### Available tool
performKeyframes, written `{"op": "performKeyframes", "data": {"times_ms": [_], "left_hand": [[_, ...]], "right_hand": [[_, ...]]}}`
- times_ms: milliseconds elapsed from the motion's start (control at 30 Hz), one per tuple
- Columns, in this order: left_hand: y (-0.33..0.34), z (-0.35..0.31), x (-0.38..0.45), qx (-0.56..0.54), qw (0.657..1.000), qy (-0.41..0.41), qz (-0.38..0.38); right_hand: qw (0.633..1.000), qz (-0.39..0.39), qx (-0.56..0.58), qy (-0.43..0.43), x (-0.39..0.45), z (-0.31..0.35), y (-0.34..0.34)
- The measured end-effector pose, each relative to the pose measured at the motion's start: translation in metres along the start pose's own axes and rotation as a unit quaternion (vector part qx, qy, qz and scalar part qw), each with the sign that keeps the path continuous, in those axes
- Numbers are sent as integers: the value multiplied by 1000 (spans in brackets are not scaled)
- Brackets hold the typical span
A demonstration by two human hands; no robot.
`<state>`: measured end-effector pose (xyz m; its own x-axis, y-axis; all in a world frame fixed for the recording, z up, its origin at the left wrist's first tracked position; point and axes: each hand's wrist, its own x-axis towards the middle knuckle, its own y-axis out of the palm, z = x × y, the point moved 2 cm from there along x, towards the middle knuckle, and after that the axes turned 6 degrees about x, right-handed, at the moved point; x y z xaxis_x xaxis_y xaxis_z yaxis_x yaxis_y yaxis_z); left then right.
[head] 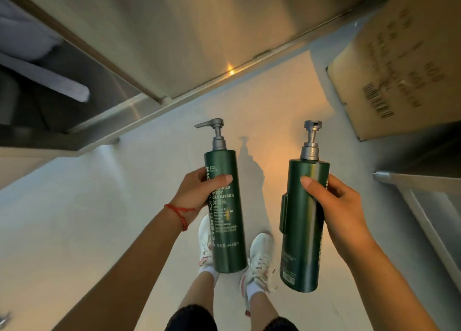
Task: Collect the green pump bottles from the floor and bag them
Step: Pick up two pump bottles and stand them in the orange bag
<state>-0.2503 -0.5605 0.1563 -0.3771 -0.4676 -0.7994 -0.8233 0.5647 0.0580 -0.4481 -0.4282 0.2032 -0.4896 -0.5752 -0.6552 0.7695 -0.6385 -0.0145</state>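
Left hand [197, 193]: fingers clamped on left bottle [225, 213] at 6 o'clock — upright.
Right hand [341, 213]: clamped on right bottle [303, 231] at 4 o'clock.
Bag: unseen.
Advice: I'd keep pumps up — lower base-first.

A: The cardboard box [399, 63] at the far right, can you read it?
B: No, the print is blurred, and the edge cuts the box off.
A: And the left bottle [224, 206]?
B: The left hand [199, 193] hides part of its label.
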Motion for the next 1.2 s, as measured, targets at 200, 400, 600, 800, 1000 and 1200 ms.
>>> {"op": "performKeyframes", "data": {"times_ms": [200, 400, 600, 800, 1000, 1200], "left_hand": [[17, -101, -110, 6, 998, 67, -11], [35, -201, -205, 7, 989, 150, -16], [46, -272, -289, 16, 976, 217, -6], [49, -308, -339, 58, 969, 241, 2], [49, -347, -360, 90, 953, 288, 21], [67, -384, -356, 126, 940, 316, 35]], "right_hand": [[998, -26, 33, -41, -86, 115, -10], [991, -49, 68, -106, -174, 214, -14], [977, -79, 91, -174, -241, 277, -10], [965, -95, 92, -226, -280, 320, -3], [949, -149, 104, -258, -298, 354, -12], [929, -208, 137, -273, -299, 374, -32]]}}
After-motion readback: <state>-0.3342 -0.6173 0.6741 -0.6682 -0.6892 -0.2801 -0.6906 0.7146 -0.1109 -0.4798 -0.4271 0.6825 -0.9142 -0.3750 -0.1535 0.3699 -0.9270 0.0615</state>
